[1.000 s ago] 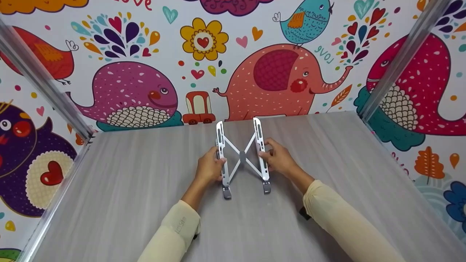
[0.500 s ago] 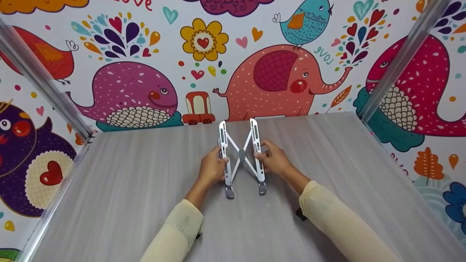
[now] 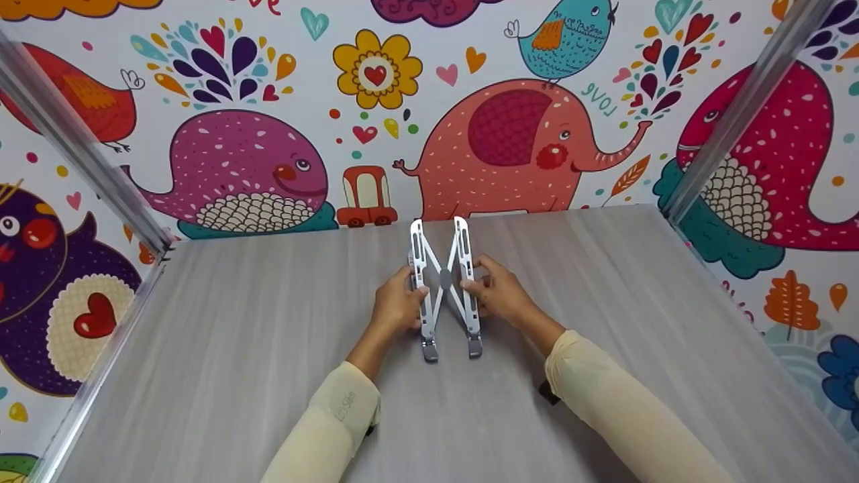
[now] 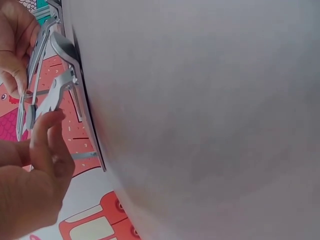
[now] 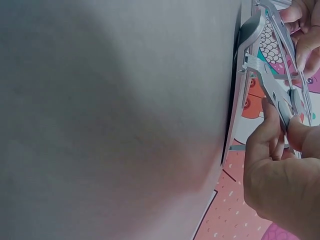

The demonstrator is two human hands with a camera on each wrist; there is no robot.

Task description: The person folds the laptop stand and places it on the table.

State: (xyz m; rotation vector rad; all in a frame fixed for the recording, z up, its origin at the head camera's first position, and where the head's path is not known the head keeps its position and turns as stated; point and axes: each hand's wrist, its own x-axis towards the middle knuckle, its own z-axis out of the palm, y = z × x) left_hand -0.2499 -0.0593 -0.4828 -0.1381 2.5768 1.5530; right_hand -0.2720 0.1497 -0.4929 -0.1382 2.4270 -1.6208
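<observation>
A silver folding laptop stand stands on the table, its two long side rails joined by an X-shaped brace with a grey hub. My left hand pinches the left rail between thumb and fingers. On the other side, my right hand grips the right rail, thumb on top. The left wrist view shows the left hand curled at the near slotted rail, with grey feet low by the tabletop. From the right wrist, the right hand holds its rail, and the other hand appears beyond it.
The wood-grain tabletop extends on all sides of the stand. A wall with cartoon animals rises along the back edge, close behind the stand's far ends. Metal posts frame both rear corners.
Both hands have moved toward each other, bringing the two rails closer together. The X brace has narrowed, and both hands keep their hold on the laptop stand.
</observation>
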